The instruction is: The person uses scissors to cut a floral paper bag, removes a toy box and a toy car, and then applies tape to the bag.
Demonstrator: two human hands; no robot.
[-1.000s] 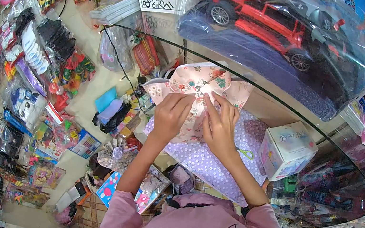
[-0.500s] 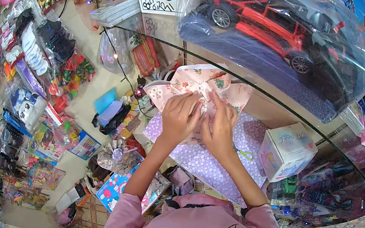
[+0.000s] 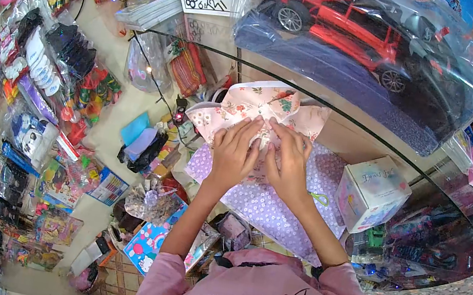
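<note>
Fingers [image 3: 245,133] straightened; hands [image 3: 231,158] [image 3: 288,165] touch floral paper [image 3: 260,98]

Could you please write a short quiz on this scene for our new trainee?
1. Which colour shows on the side of the toy car: A) red, B) yellow, C) white?
2. True or false: in the picture, the white patterned box stands left of the purple flowered sheet.
3. What do the left hand and right hand both touch?

Key: 1. A. 2. False; it stands on the right. 3. The pink floral sheet.
</note>
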